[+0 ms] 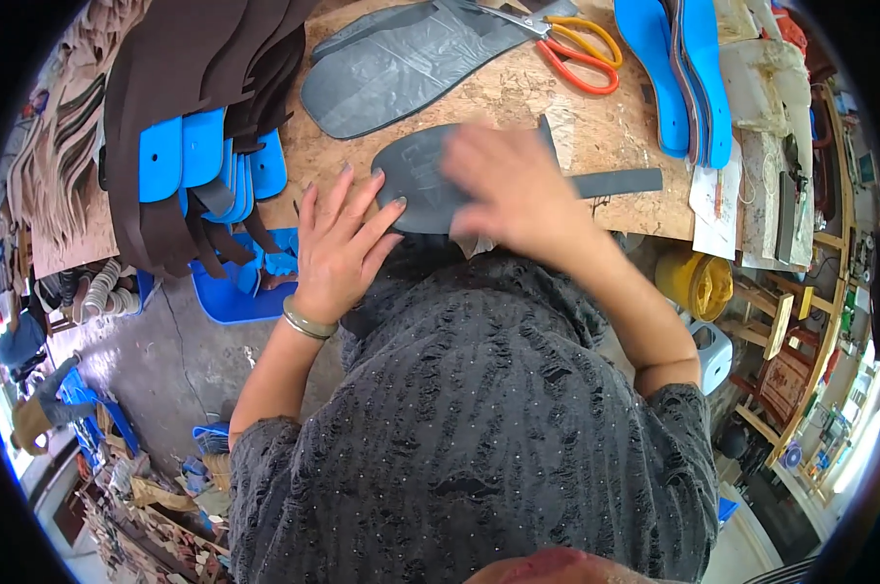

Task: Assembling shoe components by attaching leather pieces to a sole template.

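Note:
On the wooden bench lies a dark grey, flat sheet piece (406, 165) with a rounded left end and faint raised marks. A narrow grey strip (623, 183) sticks out to its right. My left hand (345, 234) rests with spread fingers at the piece's left edge, fingertips touching it; a bracelet circles the wrist. Over the middle of the same piece is my right hand (508, 185), its fingers smeared by motion, so whether it holds anything cannot be told. Beyond them lie a larger black sole-shaped sheet (391, 78) and scissors (581, 60) with orange and yellow handles.
Dark brown strips with blue insole-shaped pieces (202, 146) pile up at the left. More blue insoles (702, 88) are stacked at the far right, near a white paper (715, 219). Below the bench are a blue bin (228, 304) and a yellow bucket (691, 282).

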The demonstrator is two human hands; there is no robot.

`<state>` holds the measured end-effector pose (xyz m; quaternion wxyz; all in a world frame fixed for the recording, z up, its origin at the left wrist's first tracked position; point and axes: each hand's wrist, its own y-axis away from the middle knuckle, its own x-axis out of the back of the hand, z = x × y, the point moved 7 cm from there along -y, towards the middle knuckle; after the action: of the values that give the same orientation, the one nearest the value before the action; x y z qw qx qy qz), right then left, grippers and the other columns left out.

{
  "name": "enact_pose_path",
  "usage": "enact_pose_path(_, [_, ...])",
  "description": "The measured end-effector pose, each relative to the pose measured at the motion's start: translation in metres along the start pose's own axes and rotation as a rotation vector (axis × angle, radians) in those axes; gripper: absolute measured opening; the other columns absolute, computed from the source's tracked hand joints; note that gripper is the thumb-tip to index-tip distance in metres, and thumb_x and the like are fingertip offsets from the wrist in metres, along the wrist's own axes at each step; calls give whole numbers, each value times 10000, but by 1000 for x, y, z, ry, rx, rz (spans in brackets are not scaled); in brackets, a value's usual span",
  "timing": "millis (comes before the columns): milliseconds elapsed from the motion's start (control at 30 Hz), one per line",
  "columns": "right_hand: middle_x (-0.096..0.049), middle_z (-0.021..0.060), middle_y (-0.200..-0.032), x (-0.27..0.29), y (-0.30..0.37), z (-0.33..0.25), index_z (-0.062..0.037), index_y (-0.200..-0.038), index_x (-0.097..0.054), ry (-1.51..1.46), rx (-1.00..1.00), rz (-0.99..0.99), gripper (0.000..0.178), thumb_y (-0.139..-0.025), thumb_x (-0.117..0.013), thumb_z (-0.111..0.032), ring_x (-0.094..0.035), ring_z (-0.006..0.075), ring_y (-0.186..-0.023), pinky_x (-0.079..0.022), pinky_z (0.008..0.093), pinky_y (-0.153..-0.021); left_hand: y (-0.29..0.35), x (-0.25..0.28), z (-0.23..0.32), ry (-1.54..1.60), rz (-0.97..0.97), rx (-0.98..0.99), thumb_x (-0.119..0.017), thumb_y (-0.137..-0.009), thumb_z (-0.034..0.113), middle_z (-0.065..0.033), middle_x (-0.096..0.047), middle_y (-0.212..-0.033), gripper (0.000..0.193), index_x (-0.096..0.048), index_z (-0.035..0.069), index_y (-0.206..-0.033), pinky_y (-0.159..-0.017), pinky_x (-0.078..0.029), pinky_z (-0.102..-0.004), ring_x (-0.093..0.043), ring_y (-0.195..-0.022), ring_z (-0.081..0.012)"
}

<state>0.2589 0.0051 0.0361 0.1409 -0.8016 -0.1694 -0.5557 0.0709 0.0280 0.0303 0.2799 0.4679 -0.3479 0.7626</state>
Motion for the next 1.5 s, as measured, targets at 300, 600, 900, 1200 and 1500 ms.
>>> enact_pose_path(300, [-594,120,-1306,37,-3,36,-73,-1263,-596,-37,-103,528,472,-891,-657,-358,-537,274,-1235,-413,430,-1055,6,-4,3,-106,-21,-37,-750,-784,201,-53,-518,-1424,484,-629,233,-1252,-1113,-249,-567,-397,-1372,-324])
enact_pose_path(600, [-686,152,-1100,140,185,197,-56,-1204,-641,191,-956,858,469,-874,-679,-387,-647,325,-1032,-499,410,-880,3,4,3,-159,-82,-88,-712,-812,163,-83,-502,-1438,500,-572,117,-1289,-1131,-246,-542,-376,-1381,-354])
enact_pose_path(900, [-706,103,-966,146,180,229,-28,-1100,-683,-87,-939,696,371,-839,-739,-285,-663,199,-843,-511,354,-760,-14,7,-10,181,247,123,-742,-797,156,-80,-659,-1157,491,-572,72,-1249,-982,-407,-421,-575,-1103,-305])
enact_pose_path(1200, [-634,265,-1129,118,120,133,-31,-1367,-431,-1093,-403,908,452,-1023,-477,-320,-687,290,-822,-560,336,-660,-11,10,-19,289,216,221,-800,-753,170,-85,-657,-1159,636,-506,50,-1304,-968,-427,-399,-569,-1105,-302])
enact_pose_path(1500, [-606,170,-1190,55,66,75,26,-1433,-359,-1007,-225,289,700,-943,-570,-427,-584,256,-1054,-470,404,-930,-6,9,-23,293,189,214,-844,-718,228,-89,-627,-1268,829,-400,32,-1391,-1060,-380,-422,-513,-1257,-311])
